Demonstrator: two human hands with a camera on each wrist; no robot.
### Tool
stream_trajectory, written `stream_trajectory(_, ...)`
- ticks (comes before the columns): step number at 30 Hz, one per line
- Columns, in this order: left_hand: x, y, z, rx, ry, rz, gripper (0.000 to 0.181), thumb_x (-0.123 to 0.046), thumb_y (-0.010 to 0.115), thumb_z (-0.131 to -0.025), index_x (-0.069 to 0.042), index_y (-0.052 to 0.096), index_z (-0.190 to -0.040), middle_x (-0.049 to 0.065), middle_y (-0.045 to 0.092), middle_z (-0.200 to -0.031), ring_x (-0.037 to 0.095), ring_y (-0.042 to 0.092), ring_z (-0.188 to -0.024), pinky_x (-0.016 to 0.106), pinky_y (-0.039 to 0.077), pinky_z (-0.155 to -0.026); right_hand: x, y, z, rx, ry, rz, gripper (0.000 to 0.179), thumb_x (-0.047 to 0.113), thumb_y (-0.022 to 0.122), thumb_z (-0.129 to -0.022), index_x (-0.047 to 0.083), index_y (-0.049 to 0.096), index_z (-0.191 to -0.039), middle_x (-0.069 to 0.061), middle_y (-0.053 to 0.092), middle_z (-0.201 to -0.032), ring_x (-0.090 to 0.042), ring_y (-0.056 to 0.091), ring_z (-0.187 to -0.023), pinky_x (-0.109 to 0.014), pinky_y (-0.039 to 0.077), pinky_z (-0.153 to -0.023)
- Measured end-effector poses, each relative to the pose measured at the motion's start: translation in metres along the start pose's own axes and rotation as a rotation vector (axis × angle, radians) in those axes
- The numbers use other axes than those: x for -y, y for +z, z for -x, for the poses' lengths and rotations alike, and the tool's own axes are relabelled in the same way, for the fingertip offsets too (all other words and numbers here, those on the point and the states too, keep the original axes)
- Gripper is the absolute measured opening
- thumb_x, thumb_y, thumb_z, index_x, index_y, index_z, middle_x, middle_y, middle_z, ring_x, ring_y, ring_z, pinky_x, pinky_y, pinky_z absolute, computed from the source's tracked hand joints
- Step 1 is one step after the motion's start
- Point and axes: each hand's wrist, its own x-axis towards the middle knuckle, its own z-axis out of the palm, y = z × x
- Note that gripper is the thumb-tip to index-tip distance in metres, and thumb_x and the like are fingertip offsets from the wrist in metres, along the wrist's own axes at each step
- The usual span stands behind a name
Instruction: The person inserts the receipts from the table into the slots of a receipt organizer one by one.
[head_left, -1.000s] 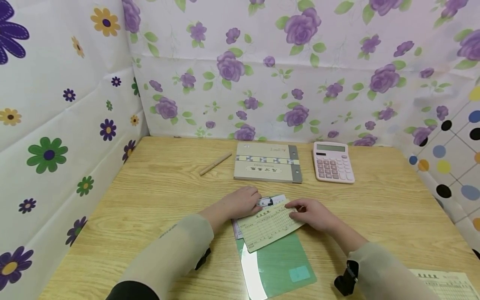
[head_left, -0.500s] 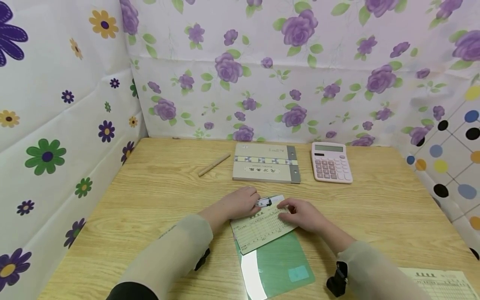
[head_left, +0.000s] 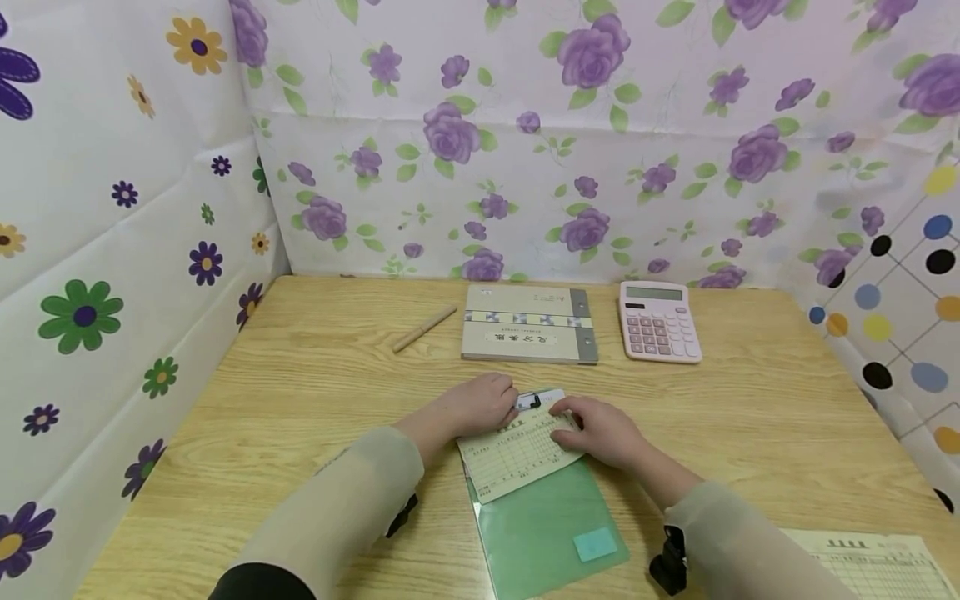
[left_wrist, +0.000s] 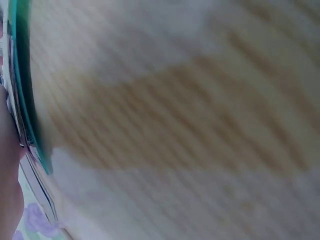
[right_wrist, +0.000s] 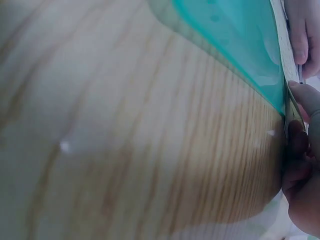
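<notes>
A green translucent clip folder lies on the table with papers at its top end, beneath a metal clip. My left hand grips the folder's top end at that clip, fingers curled. A pale yellow printed form lies slanted over the folder, its upper edge right at the clip. My right hand pinches this form near its upper right corner between thumb and fingers. In the right wrist view, the right thumb and fingers show at the form's edge, beside the green folder.
Behind the hands lie a grey ledger book, a pink calculator and a tan pen. Another yellow form lies at the front right, partly under the right sleeve. Flowered cloth walls border the table.
My right hand has slid the form leftward over the folder, closer to the clip. My left hand stays at the clip.
</notes>
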Motion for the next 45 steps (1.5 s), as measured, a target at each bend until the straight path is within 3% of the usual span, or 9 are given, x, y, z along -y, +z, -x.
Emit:
stream_trajectory(10, 0.0, -0.008, 0.0, 0.037, -0.021, 0.064, 0.025, -0.025, 0.04, -0.1, -0.008, 0.057, -0.106, 0.001, 0.047, -0.093, 0.014, 0.048, -0.084, 0.029, 0.045, -0.08, 0.005, 0.0, -0.005, -0.021, 0.009, 0.038, 0.032, 0.033, 0.068, -0.086, 0.017, 0.063, -0.114, 0.006, 0.049, -0.066, -0.011, 0.043, -0.059, -0.029, 0.036, -0.055)
stream_trajectory(22, 0.001, -0.007, 0.001, 0.0, 0.006, 0.014, 0.028, -0.027, 0.039, -0.1, -0.006, 0.057, -0.105, 0.002, 0.048, -0.092, 0.014, 0.049, -0.083, 0.029, 0.046, -0.08, 0.009, 0.002, -0.01, -0.049, 0.058, 0.084, 0.036, 0.037, 0.063, -0.089, 0.017, 0.061, -0.119, 0.008, 0.052, -0.065, -0.012, 0.044, -0.058, -0.03, 0.038, -0.054)
stream_trajectory(29, 0.0, -0.004, 0.004, -0.017, 0.014, -0.02, 0.029, -0.03, 0.042, -0.099, -0.007, 0.057, -0.107, 0.004, 0.051, -0.099, 0.016, 0.051, -0.091, 0.029, 0.045, -0.087, 0.011, 0.001, -0.01, -0.039, 0.054, 0.088, 0.037, 0.035, 0.064, -0.088, 0.015, 0.062, -0.12, 0.007, 0.055, -0.07, -0.012, 0.045, -0.06, -0.03, 0.04, -0.057)
stream_trajectory(35, 0.001, 0.002, 0.004, -0.086, 0.041, -0.034, 0.028, -0.03, 0.043, -0.098, -0.007, 0.057, -0.106, 0.004, 0.051, -0.097, 0.016, 0.052, -0.09, 0.029, 0.045, -0.088, -0.008, -0.009, 0.001, -0.019, 0.067, -0.01, 0.043, 0.036, 0.064, -0.088, 0.012, 0.059, -0.124, 0.003, 0.053, -0.069, -0.013, 0.046, -0.06, -0.03, 0.039, -0.054)
stream_trajectory(39, 0.002, 0.005, 0.004, -0.118, 0.05, -0.044, 0.027, -0.03, 0.044, -0.098, -0.008, 0.057, -0.104, 0.003, 0.051, -0.096, 0.015, 0.051, -0.088, 0.029, 0.045, -0.086, -0.028, -0.025, 0.014, -0.012, 0.069, -0.012, 0.044, 0.035, 0.065, -0.088, 0.009, 0.058, -0.123, 0.003, 0.055, -0.074, -0.013, 0.048, -0.065, -0.029, 0.041, -0.058)
stream_trajectory(45, 0.001, 0.003, 0.005, -0.089, 0.029, -0.03, 0.027, -0.031, 0.043, -0.099, -0.009, 0.056, -0.105, 0.003, 0.051, -0.098, 0.015, 0.051, -0.089, 0.03, 0.044, -0.086, -0.058, -0.054, 0.038, -0.005, 0.04, 0.054, 0.044, 0.033, 0.068, -0.086, 0.005, 0.06, -0.119, 0.003, 0.056, -0.079, -0.012, 0.048, -0.068, -0.029, 0.042, -0.06)
